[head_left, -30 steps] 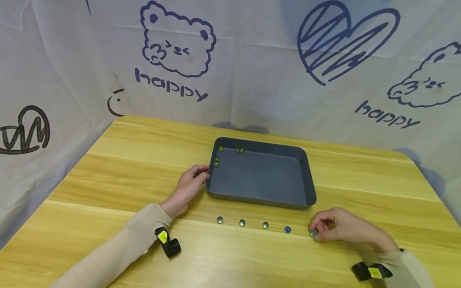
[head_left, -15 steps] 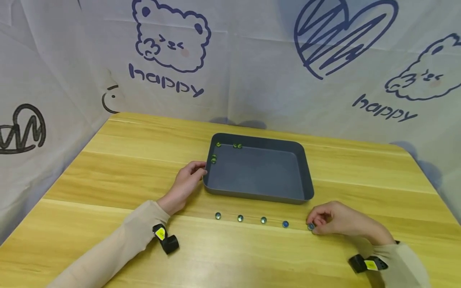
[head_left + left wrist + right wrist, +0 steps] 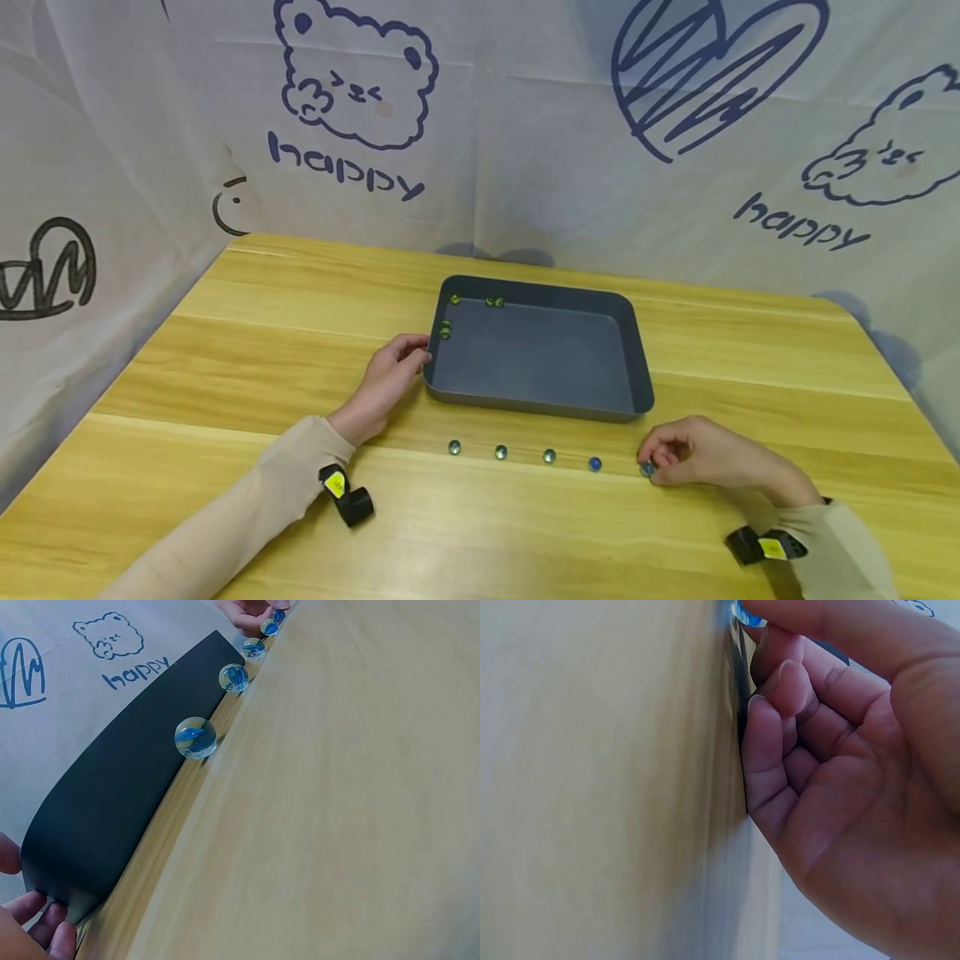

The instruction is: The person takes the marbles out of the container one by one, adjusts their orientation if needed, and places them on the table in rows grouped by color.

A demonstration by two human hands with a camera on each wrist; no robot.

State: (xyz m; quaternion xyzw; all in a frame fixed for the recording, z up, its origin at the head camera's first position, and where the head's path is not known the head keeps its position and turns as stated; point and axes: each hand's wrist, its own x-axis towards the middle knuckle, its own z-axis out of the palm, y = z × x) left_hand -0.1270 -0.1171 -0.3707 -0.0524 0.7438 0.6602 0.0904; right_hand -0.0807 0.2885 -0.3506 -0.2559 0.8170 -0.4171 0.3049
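Note:
A row of clear glass marbles with blue swirls runs along the table in front of a dark grey tray (image 3: pixel 536 354). At the row's right end my right hand (image 3: pixel 697 454) pinches a marble (image 3: pixel 647 469) between thumb and index finger. In the right wrist view part of that marble (image 3: pixel 746 615) shows at the fingertips, the other fingers curled loosely. Next to it in the row lies a deeper blue marble (image 3: pixel 595 464). My left hand (image 3: pixel 382 383) touches the tray's left side, and in the left wrist view its fingertips (image 3: pixel 30 904) rest against the outer wall at the near corner.
Several green marbles (image 3: pixel 446 332) lie inside the tray along its left and back walls. The wooden table (image 3: pixel 480 525) ends at a white cloth (image 3: pixel 525 167) with drawings, just behind the tray.
The head view has shifted slightly, so everything sits a little higher and further left. My right hand keeps its pinch on the end marble, and my left hand stays at the tray.

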